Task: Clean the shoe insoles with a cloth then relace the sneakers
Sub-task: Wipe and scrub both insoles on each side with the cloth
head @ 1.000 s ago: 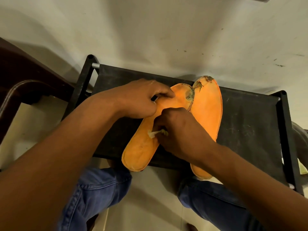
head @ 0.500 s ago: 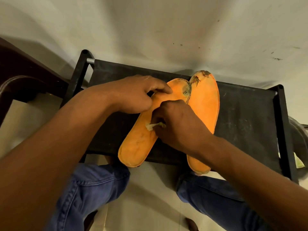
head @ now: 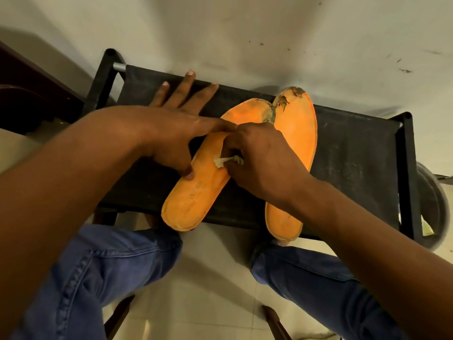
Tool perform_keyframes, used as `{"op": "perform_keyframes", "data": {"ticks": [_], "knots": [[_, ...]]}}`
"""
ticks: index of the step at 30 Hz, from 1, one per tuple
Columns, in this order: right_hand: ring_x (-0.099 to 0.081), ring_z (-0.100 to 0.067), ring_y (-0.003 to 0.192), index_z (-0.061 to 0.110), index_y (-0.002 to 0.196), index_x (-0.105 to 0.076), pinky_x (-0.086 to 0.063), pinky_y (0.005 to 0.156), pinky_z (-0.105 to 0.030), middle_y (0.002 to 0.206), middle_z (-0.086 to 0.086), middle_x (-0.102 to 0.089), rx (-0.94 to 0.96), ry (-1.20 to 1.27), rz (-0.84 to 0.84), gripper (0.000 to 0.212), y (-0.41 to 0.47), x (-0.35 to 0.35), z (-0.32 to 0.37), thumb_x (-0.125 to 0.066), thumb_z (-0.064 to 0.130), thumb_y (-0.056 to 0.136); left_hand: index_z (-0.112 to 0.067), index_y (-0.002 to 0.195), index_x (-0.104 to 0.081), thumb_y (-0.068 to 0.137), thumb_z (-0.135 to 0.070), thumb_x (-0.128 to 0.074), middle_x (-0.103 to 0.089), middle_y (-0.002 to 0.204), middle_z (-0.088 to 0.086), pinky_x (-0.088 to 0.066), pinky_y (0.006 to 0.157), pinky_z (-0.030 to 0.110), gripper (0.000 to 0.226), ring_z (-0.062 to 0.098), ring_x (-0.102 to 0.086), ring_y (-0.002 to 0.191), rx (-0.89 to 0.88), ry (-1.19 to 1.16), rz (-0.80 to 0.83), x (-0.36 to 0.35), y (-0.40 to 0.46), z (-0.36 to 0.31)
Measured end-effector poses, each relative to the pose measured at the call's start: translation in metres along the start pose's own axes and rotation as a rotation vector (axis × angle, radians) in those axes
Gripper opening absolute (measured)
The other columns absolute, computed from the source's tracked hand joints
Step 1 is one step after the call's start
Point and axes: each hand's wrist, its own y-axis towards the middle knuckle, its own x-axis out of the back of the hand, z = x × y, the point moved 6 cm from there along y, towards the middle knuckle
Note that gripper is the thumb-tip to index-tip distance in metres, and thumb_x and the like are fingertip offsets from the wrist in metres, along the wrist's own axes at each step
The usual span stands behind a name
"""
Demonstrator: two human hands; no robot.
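- The left hand [head: 176, 128] is lying spread and flat, its fingers straight and reaching toward the far edge of the black rack [head: 355, 153]; the thumb is pressing on the left insole [head: 196, 192] near its middle, and the forefinger is lying across that insole's upper part.
- The left insole, orange, is lying slantwise across the rack's middle, its heel end hanging over the near edge. Faint print is showing on its heel half, too worn to read.
- The cloth [head: 224, 161], a small pale wad, is touching the left insole's right side.
- The right hand [head: 259, 158] is curling its fingers round the cloth, gripping it against the insole.
- The right insole [head: 297, 133], also orange, is lying lengthwise just beside the first, their dirty, worn toe ends touching near the far edge; its heel is overhanging the near edge.
- Blue jeans [head: 103, 273] are showing below the rack.
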Motion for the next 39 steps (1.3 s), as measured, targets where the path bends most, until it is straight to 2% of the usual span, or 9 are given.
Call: {"op": "perform_keyframes", "data": {"ticks": [5, 11, 17, 21, 23, 27, 32, 36, 39], "knots": [[-0.061, -0.018, 0.079, 0.013, 0.088, -0.073, -0.053, 0.068, -0.041, 0.087, -0.002, -0.068, 0.002, 0.031, -0.010, 0.007, -0.003, -0.001, -0.001, -0.072, 0.015, 0.082, -0.071, 0.140, 0.021, 0.069, -0.053, -0.086, 0.052, 0.150, -0.013, 0.012, 0.117, 0.068, 0.129, 0.029, 0.049, 0.138, 0.048, -0.027, 0.022, -0.004, -0.001, 0.004], [-0.059, -0.023, 0.075, 0.014, 0.082, -0.072, -0.050, 0.064, -0.041, 0.080, -0.003, -0.066, 0.024, 0.017, 0.024, 0.008, -0.008, -0.020, 0.013, -0.068, 0.015, 0.075, -0.072, 0.141, 0.015, 0.063, -0.057, -0.088, 0.051, 0.151, -0.010, 0.014, 0.113, 0.073, 0.131, 0.030, 0.047, 0.140, 0.074, -0.030, -0.004, -0.004, -0.002, 0.006], [-0.057, -0.012, 0.077, 0.020, 0.090, -0.074, -0.044, 0.063, -0.023, 0.088, 0.003, -0.067, -0.190, 0.043, -0.112, 0.005, 0.001, -0.001, -0.027, -0.073, 0.020, 0.086, -0.072, 0.141, 0.016, 0.058, -0.066, -0.086, 0.054, 0.149, -0.008, 0.014, 0.109, 0.077, 0.131, 0.031, 0.046, 0.140, 0.110, -0.009, -0.035, 0.000, -0.004, 0.012], [-0.059, -0.018, 0.077, 0.017, 0.083, -0.074, -0.047, 0.066, -0.035, 0.083, 0.000, -0.067, -0.037, 0.050, -0.068, 0.004, -0.003, -0.010, 0.003, -0.071, 0.018, 0.081, -0.073, 0.137, 0.023, 0.056, -0.064, -0.088, 0.054, 0.149, -0.008, 0.013, 0.110, 0.077, 0.138, 0.031, 0.047, 0.140, 0.126, -0.029, 0.029, -0.004, -0.004, 0.014], [-0.059, -0.022, 0.079, 0.015, 0.089, -0.076, -0.050, 0.067, -0.040, 0.086, -0.004, -0.067, 0.012, 0.044, -0.017, 0.010, -0.005, -0.018, 0.017, -0.071, 0.018, 0.081, -0.072, 0.136, 0.027, 0.055, -0.063, -0.089, 0.055, 0.148, -0.008, 0.012, 0.110, 0.077, 0.142, 0.031, 0.046, 0.140, 0.144, -0.020, 0.038, -0.004, -0.005, 0.017], [-0.060, -0.019, 0.079, 0.016, 0.091, -0.076, -0.049, 0.067, -0.037, 0.087, -0.002, -0.069, 0.030, 0.022, -0.038, 0.010, -0.001, -0.015, 0.007, -0.071, 0.020, 0.084, -0.072, 0.133, 0.030, 0.055, -0.060, -0.090, 0.055, 0.148, -0.008, 0.012, 0.110, 0.078, 0.144, 0.032, 0.045, 0.141, 0.142, -0.019, 0.055, -0.005, -0.006, 0.017], [-0.057, -0.011, 0.077, 0.017, 0.092, -0.076, -0.041, 0.067, -0.026, 0.089, 0.002, -0.071, -0.090, 0.028, -0.117, 0.008, 0.005, -0.001, -0.017, -0.071, 0.020, 0.086, -0.072, 0.134, 0.028, 0.053, -0.062, -0.090, 0.055, 0.148, -0.008, 0.013, 0.110, 0.077, 0.143, 0.031, 0.046, 0.141, 0.146, -0.017, 0.033, -0.007, -0.004, 0.017], [-0.060, -0.021, 0.079, 0.014, 0.092, -0.077, -0.049, 0.068, -0.039, 0.087, -0.004, -0.068, -0.004, 0.044, -0.105, 0.011, 0.001, -0.013, 0.009, -0.070, 0.016, 0.082, -0.073, 0.135, 0.025, 0.051, -0.061, -0.091, 0.056, 0.147, -0.008, 0.014, 0.110, 0.076, 0.144, 0.031, 0.049, 0.138, 0.133, -0.035, 0.020, -0.004, -0.004, 0.018], [-0.061, -0.026, 0.082, 0.014, 0.097, -0.077, -0.050, 0.069, -0.042, 0.089, -0.007, -0.066, 0.044, 0.030, -0.046, 0.016, 0.000, -0.025, 0.024, -0.070, 0.017, 0.082, -0.073, 0.136, 0.026, 0.052, -0.061, -0.091, 0.056, 0.147, -0.008, 0.014, 0.110, 0.076, 0.144, 0.031, 0.050, 0.137, 0.132, -0.040, 0.034, -0.007, -0.004, 0.018]]}}
